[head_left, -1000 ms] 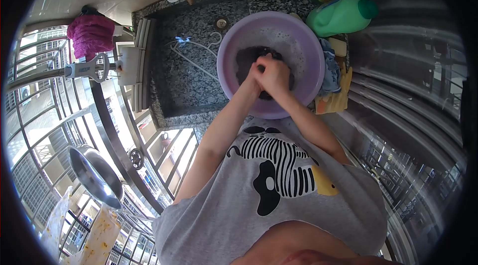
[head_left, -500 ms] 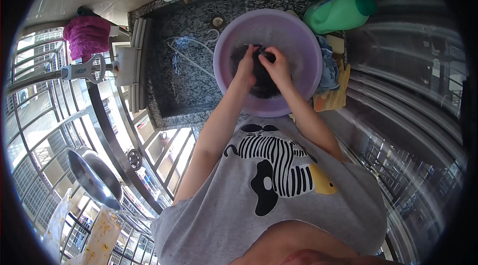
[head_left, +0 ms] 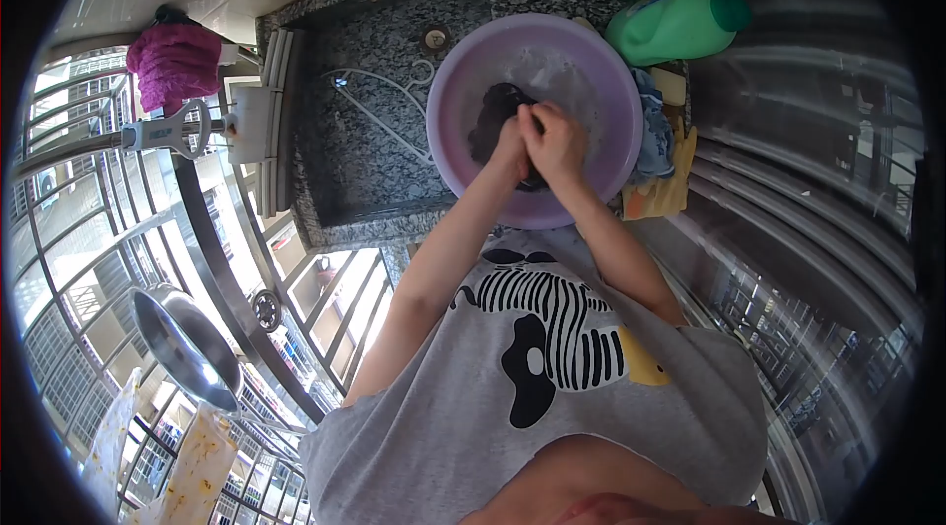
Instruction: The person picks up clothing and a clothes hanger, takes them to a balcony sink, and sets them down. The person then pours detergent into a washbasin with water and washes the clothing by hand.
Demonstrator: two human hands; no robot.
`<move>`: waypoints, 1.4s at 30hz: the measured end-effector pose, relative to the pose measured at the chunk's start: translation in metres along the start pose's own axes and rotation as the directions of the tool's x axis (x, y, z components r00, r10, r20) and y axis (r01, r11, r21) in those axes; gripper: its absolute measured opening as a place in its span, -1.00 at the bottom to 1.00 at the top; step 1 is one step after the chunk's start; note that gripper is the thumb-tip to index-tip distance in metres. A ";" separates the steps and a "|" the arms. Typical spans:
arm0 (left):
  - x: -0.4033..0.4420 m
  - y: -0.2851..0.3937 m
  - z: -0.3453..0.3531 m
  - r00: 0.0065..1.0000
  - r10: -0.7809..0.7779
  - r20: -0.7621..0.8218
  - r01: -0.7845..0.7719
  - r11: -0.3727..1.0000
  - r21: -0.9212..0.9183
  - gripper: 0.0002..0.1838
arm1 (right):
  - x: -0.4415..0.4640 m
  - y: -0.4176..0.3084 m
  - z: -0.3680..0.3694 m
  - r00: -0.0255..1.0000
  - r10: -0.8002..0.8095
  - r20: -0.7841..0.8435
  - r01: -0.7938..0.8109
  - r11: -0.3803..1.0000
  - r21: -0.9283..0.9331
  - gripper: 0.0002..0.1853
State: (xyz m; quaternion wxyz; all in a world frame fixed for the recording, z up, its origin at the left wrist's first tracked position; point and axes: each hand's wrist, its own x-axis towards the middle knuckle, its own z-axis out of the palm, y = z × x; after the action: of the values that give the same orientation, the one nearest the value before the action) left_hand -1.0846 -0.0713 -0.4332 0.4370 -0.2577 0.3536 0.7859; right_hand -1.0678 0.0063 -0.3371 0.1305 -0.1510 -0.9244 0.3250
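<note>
A purple basin with sudsy water stands at the right part of a stone sink. Dark cloth lies bunched in the water, left of and below the hands. My left hand is closed on the dark cloth, near the basin's middle. Pressed against it from the right, my right hand has its fingers curled round the cloth too. Most of the cloth between the palms is hidden by the fingers.
In the stone sink lies a white hanger. Right of the basin are a green bottle, blue cloth and yellow gloves. A magenta towel hangs at the left, above a metal pan.
My hands were apart on the cloth half a second ago and are now pressed together. More of the cloth shows at their upper left.
</note>
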 end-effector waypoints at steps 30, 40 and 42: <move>-0.033 0.038 -0.008 0.957 0.199 -0.211 -0.199 0.980 0.021 -0.47 | 0.029 0.065 0.046 0.908 0.121 0.402 -0.139 0.990 0.014 -0.66; -0.009 0.019 0.001 0.995 -0.088 -0.056 0.078 0.985 -0.156 -0.54 | 0.035 -0.007 0.017 0.987 0.024 0.158 -0.025 1.000 0.004 -0.86; -0.035 0.033 0.027 0.990 -0.007 -0.144 0.042 0.969 0.244 -0.51 | 0.059 0.022 0.024 0.991 0.033 0.131 -0.013 0.989 -0.148 -0.85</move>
State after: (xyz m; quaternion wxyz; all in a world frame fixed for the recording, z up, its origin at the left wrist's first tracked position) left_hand -1.0984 -0.0796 -0.3804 0.4492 -0.2610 0.4752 0.7101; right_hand -1.1257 0.0308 -0.3607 0.0531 -0.1490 -0.9507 0.2668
